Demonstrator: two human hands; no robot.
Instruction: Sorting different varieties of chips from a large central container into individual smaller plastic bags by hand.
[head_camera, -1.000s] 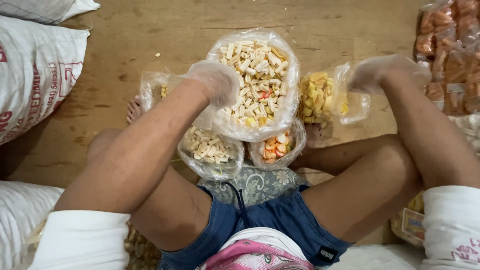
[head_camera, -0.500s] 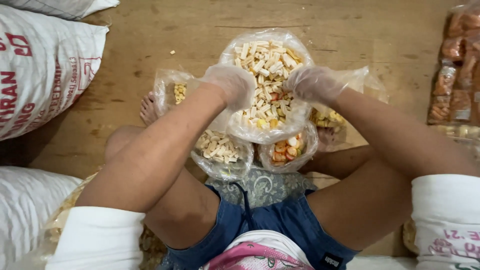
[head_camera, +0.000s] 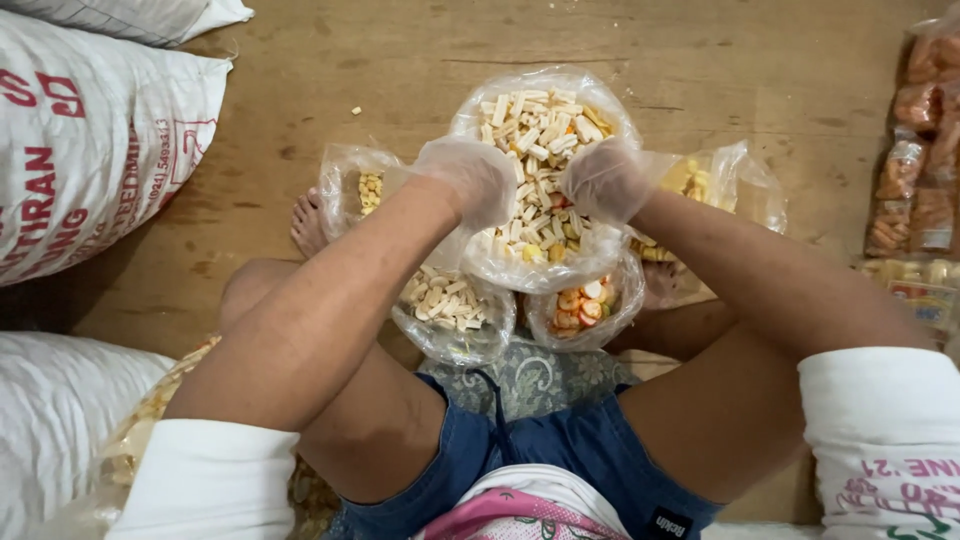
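worn wooden floor (head_camera: 400, 60), white sacks (head_camera: 90, 150) left.

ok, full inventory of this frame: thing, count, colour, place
large bag of stick snacks: 1, clear plastic, pale sticks inside, centre, between the hands
small bag of pale pieces: 1, clear, below the left hand
small bag of orange pieces: 1, clear, below the large bag
bag of yellow pieces: 1, clear, left of the large bag
bag of yellow snacks: 1, clear, right of the large bag
white sacks: at least 3, red print on one, left edge
packed snack packets: several, orange-brown, right edge
wooden floor: brown
left hand: clear glove, on the large bag's left side
right hand: clear glove, on its right side
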